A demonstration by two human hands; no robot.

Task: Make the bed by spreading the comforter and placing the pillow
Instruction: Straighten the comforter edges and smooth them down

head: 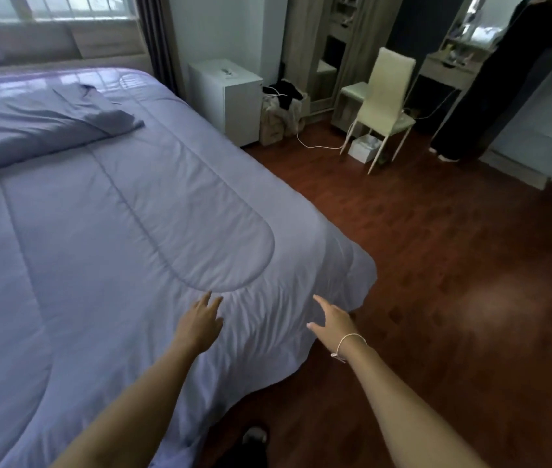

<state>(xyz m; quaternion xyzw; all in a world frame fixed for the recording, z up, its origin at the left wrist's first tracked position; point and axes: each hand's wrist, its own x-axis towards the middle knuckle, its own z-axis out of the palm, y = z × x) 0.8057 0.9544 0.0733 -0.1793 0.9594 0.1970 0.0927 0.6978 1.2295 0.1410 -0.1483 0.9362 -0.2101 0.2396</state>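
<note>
A pale lavender quilted comforter [126, 211] lies spread over the bed, its near right corner draping toward the floor. A darker lavender pillow [41, 130] lies flat near the head of the bed at upper left. My left hand [200, 324] reaches over the comforter near the foot, fingers straight and spread, tips at the stitched oval seam. My right hand [333, 320], with a thin white cord on the wrist, stretches out with straight fingers over the wrinkled corner of the comforter. Neither hand holds anything.
Reddish wood floor [436, 265] lies to the right of the bed. A white cabinet [227, 96], bags of clothes [281, 113], a cream chair [386, 103] and a dressing table [450, 69] line the far wall. A person in black [490, 79] stands at upper right. My foot [254, 437] is at the bed's edge.
</note>
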